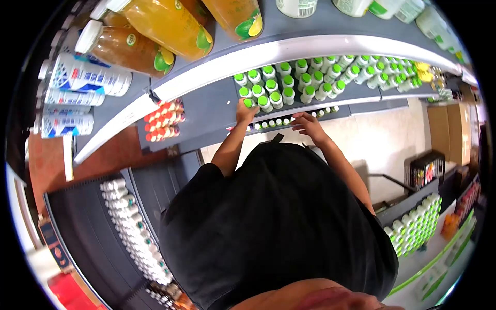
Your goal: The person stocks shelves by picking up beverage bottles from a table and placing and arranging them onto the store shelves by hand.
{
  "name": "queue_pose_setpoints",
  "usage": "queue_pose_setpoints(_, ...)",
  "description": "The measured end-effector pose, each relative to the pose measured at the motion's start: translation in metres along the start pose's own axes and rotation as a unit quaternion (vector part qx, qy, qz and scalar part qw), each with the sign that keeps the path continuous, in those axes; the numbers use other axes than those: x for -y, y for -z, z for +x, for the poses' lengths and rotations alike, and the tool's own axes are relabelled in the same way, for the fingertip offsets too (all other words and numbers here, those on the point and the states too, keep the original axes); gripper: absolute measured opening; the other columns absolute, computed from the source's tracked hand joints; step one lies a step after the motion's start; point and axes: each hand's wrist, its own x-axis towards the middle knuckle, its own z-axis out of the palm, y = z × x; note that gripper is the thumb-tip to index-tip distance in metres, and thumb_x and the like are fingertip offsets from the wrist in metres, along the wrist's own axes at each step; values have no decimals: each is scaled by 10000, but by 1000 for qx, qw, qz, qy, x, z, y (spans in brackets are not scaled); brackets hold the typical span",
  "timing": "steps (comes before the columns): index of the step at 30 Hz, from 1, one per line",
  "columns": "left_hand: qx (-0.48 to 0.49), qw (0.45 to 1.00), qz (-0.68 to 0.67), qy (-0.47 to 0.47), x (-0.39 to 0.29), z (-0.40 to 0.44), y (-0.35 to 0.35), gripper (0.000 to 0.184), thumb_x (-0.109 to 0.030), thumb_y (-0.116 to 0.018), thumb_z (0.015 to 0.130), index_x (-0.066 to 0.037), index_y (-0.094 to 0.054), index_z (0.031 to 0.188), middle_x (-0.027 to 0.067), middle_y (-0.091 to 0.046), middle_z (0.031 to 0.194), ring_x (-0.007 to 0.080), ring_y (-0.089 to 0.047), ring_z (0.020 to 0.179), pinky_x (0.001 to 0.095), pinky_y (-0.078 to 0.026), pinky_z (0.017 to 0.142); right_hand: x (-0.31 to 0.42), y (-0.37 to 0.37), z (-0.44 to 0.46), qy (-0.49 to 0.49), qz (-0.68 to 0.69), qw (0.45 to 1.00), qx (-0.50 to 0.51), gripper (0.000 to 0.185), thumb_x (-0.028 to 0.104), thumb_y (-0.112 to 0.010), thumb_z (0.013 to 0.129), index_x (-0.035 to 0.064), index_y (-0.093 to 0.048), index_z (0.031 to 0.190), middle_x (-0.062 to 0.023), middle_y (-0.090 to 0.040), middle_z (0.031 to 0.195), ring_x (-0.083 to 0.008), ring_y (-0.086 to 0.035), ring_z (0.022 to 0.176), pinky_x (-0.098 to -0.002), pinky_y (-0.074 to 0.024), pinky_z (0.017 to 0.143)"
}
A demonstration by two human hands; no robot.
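Note:
On a grey shelf (206,111) stand rows of white bottles with green caps (288,96). My left hand (246,112) is wrapped round a green-capped bottle (248,103) at the front left corner of the rows. To the right, my right hand (308,125) hangs in front of the shelf edge with its fingers apart and nothing in them. A lower row of small bottles with pale caps (272,123) shows between my hands.
Large juice bottles (165,28) and white-blue bottles (93,77) fill the upper shelf, whose pale edge (268,50) curves overhead. Red-capped items (164,121) stand at left. A dark crate (424,170) and cardboard boxes (448,134) are at right.

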Motion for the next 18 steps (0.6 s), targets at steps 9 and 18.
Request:
queue_pose_setpoints(9, 43, 992, -108, -53, 29, 8, -5, 649, -312, -867, 645, -161, -574, 1204, 124, -717, 1071, 329, -680, 1018, 437, -536, 844, -43, -46, 92, 94, -259, 958, -75, 368, 238, -682, 863, 53, -634, 1178, -92, -707, 923, -182, -679, 820, -337, -523, 722)
queue_pose_setpoints(18, 62, 996, -23, 66, 18, -5, 8, 581, -379, -810, 734, -199, -567, 1230, 125, -715, 1068, 344, -680, 1017, 426, -544, 838, -23, -134, 156, 172, -509, 841, -67, 579, 267, -618, 840, 172, -467, 1391, -180, -624, 1255, -386, -608, 1132, -465, -503, 941)
